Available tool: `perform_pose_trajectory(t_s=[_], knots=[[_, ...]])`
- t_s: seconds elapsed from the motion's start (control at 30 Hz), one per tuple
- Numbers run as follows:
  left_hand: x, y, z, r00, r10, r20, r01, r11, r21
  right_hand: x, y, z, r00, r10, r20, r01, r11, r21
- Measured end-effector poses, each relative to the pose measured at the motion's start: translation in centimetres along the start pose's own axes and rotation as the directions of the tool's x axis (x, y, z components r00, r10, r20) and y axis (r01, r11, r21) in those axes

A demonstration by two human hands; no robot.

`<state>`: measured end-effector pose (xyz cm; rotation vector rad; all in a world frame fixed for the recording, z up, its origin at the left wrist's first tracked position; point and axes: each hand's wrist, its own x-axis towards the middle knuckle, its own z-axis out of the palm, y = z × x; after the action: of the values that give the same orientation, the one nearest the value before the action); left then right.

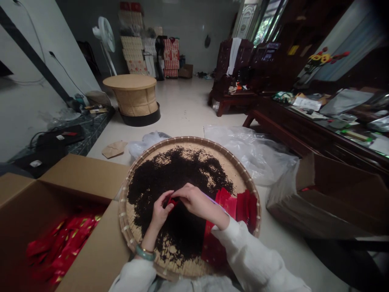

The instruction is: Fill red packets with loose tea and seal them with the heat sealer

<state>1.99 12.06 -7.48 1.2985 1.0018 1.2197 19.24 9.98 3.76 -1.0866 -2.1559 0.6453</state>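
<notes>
A round woven bamboo tray (124,227) holds a wide spread of dark, dry leaves resembling loose tea (185,168). Over its middle, my left hand (160,210) grips a small red packet (172,202) between thumb and fingers. My right hand (194,199) bends over the packet's top, fingers bunched together; what they pinch is hidden. Stacks of flat red packets (246,207) rest on the tray's right side, and more red packets (212,245) lie partly under my right sleeve. A thin lilac edge shows behind my right wrist, its object unclear.
An open cardboard box (82,166) with many red packets (69,239) stands at the left. Another open carton (328,194) is at the right. Clear plastic bags (243,150) lie beyond the tray. A round wooden-topped stand (130,81) and a cluttered dark table (304,129) are farther off.
</notes>
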Motion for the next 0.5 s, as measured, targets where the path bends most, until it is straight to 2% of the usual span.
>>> perform_pose_trajectory(t_s=[0.13,0.23,0.3,0.4,0.5], knots=[[0.0,0.4,0.1,1.000,-0.013,-0.003,0.013,1.000,-0.011,0.0,0.1,0.4,0.979,0.032,-0.200,-0.012,0.995,0.097],[0.0,0.7,0.2,0.998,-0.055,0.007,0.055,0.996,-0.071,-0.2,0.7,0.4,0.958,0.079,-0.274,-0.036,0.986,0.161],[-0.2,0.8,0.1,0.994,-0.109,0.024,0.111,0.986,-0.127,-0.4,1.2,0.1,0.934,0.159,-0.321,-0.098,0.976,0.197],[-0.4,0.6,-0.1,0.983,-0.179,0.033,0.182,0.959,-0.217,-0.9,1.5,-0.4,0.935,0.206,-0.290,-0.160,0.972,0.173],[-0.5,0.5,-0.1,0.977,-0.211,0.011,0.205,0.936,-0.285,-1.1,0.9,-0.4,0.980,0.092,-0.177,-0.076,0.993,0.094]])
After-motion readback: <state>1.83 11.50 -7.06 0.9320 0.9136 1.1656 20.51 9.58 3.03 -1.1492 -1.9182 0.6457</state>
